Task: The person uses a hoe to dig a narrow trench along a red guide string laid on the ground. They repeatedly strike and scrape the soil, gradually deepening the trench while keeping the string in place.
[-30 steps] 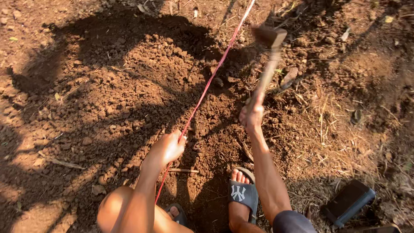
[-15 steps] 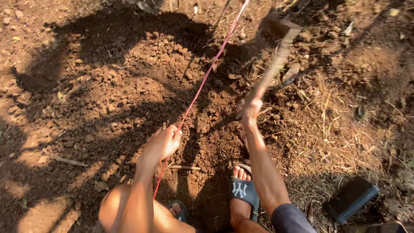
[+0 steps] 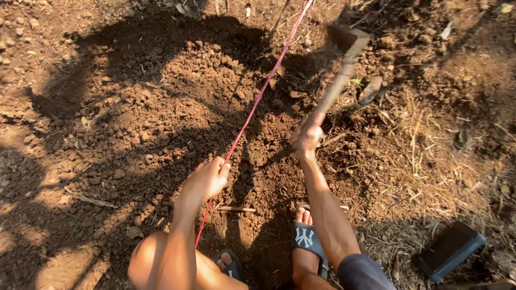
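My right hand (image 3: 308, 137) is clamped on the wooden handle of a hoe (image 3: 344, 59), its blurred head raised above the loose brown soil (image 3: 177, 102). My left hand (image 3: 207, 180) is curled around a taut red string (image 3: 263, 88) running across the dirt.

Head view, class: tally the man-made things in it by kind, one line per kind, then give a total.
Hoe: 1
Red string: 1
Dark sandals: 2
Dark flat rectangular object: 1
Total: 5
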